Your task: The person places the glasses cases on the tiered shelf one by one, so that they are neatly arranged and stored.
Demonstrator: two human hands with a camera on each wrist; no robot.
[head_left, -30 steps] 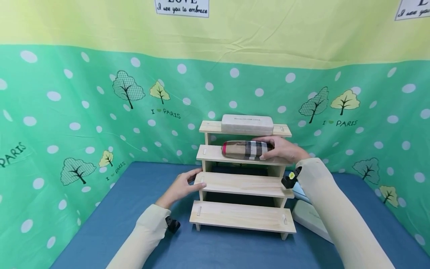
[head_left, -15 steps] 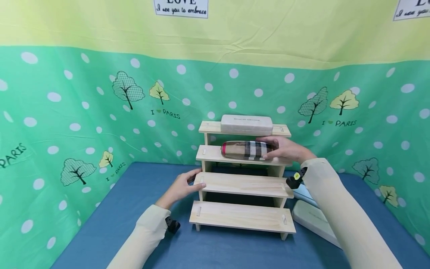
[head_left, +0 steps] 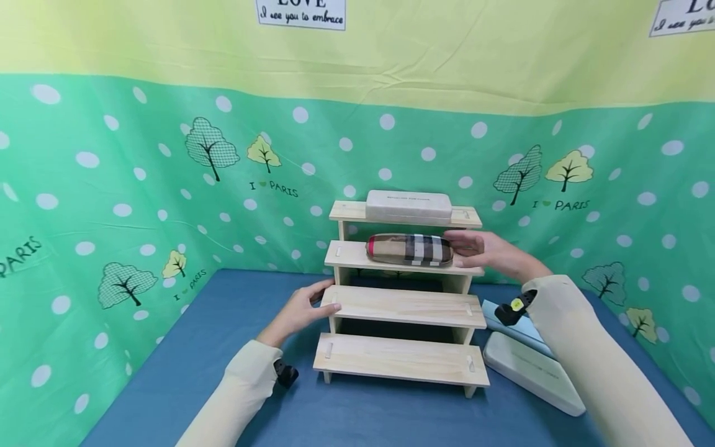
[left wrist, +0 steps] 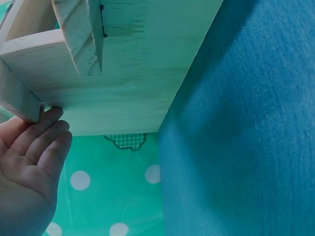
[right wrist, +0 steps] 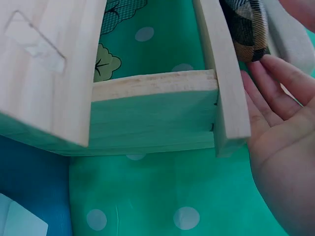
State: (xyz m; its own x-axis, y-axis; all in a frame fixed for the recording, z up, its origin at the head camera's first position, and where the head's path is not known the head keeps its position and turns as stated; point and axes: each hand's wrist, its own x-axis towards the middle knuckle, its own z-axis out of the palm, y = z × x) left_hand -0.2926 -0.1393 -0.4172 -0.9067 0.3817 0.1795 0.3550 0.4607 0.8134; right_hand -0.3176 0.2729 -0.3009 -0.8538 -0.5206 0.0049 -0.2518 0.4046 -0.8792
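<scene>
A plaid glasses case (head_left: pixel 409 249) lies lengthwise on the second shelf from the top of a stepped wooden rack (head_left: pixel 410 307). My right hand (head_left: pixel 491 251) is at the case's right end with its fingers extended and loosely spread. In the right wrist view, the fingertips of that hand (right wrist: pixel 285 108) are right beside the dark checked end of the case (right wrist: pixel 251 29); whether they still touch it is hard to tell. My left hand (head_left: pixel 301 313) grips the left end of the rack's third shelf, thumb on top. The left wrist view shows its fingers (left wrist: pixel 47 142) against the board's end.
A whitish hard case (head_left: pixel 409 207) sits on the top shelf. To the right of the rack, a pale green case (head_left: pixel 533 372) and a light blue case (head_left: pixel 519 329) lie on the blue tabletop (head_left: pixel 184 372). A green and yellow printed cloth (head_left: pixel 335 136) hangs behind.
My right hand has released the plaid glasses case and drawn off to the right, its fingers opening. The case stays on its shelf. My left hand keeps its place on the rack.
</scene>
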